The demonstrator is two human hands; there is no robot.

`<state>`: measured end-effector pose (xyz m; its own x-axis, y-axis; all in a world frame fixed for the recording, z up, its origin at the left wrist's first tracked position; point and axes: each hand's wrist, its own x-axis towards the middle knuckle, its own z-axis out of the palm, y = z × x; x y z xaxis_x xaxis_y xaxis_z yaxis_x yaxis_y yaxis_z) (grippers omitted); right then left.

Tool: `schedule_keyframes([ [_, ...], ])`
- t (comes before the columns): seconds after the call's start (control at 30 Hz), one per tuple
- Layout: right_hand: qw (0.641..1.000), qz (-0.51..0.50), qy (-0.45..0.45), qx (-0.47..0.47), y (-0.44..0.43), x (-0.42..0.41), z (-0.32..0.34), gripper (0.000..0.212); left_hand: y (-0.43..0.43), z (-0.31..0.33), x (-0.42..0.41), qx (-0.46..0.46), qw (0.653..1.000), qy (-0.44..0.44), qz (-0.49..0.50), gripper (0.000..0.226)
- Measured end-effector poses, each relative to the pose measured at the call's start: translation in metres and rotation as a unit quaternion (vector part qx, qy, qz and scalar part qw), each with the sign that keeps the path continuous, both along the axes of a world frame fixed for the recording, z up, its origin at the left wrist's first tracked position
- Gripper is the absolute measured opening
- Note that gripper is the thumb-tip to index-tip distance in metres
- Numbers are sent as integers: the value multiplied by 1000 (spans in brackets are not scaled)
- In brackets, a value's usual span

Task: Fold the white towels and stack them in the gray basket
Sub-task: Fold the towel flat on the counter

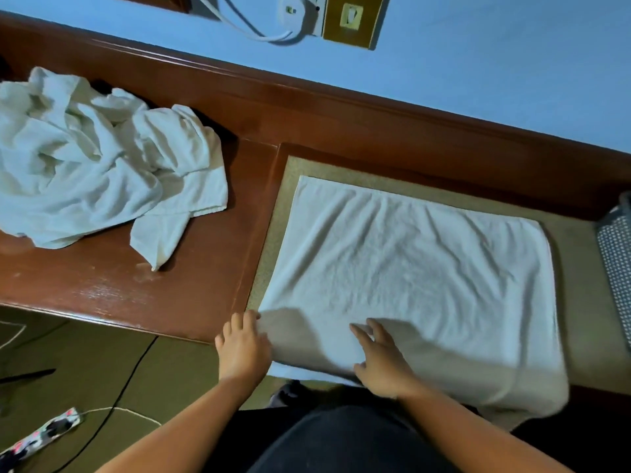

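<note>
Now, right hand (pixel 382 361) spread flat on towel (pixel 409 268) — left hand (pixel 243 349) at corner, grip unclear

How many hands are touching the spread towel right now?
2. The left hand holds the near left corner of the spread towel; the right hand presses flat on its near edge, further right. Neither is hidden.

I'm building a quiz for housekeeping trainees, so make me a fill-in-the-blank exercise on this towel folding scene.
1. The heap of crumpled towels lies to the ____ of the flat towel.
2. The right hand rests open on the flat towel; the left hand is at its near ____ corner.
3. The gray basket shows at the picture's ____ edge.
4. The wall behind the counter is ____.

Missing words: left, left, right, blue.
</note>
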<state>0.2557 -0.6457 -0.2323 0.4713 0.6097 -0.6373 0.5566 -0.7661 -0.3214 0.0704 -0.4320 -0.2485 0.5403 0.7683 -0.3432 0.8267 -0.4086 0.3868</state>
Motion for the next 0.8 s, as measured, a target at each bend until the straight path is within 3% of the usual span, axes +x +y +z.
schedule_keyframes([
  [0.2, 997, -60, -42, -29, -78, 17, -4, 82, -22, 5, 68, 15, 965, 4, -260, 38],
  [0.3, 988, -144, -44, -40, -126, 33, 1, 77, -55, 6, 103, 0, 937, 14, -349, 38],
  [0.47, 946, -317, -57, -35, -215, 68, 5, 72, -127, 10, 150, -41, 915, 19, -400, 35],
  [0.6, 945, -317, -83, -4, -280, 93, 3, 61, -193, 14, 186, -56, 895, 22, -441, 37],
  [0.8, 902, -412, -126, 37, -348, 129, -8, 44, -274, 16, 238, -63, 859, 71, -502, 47],
])
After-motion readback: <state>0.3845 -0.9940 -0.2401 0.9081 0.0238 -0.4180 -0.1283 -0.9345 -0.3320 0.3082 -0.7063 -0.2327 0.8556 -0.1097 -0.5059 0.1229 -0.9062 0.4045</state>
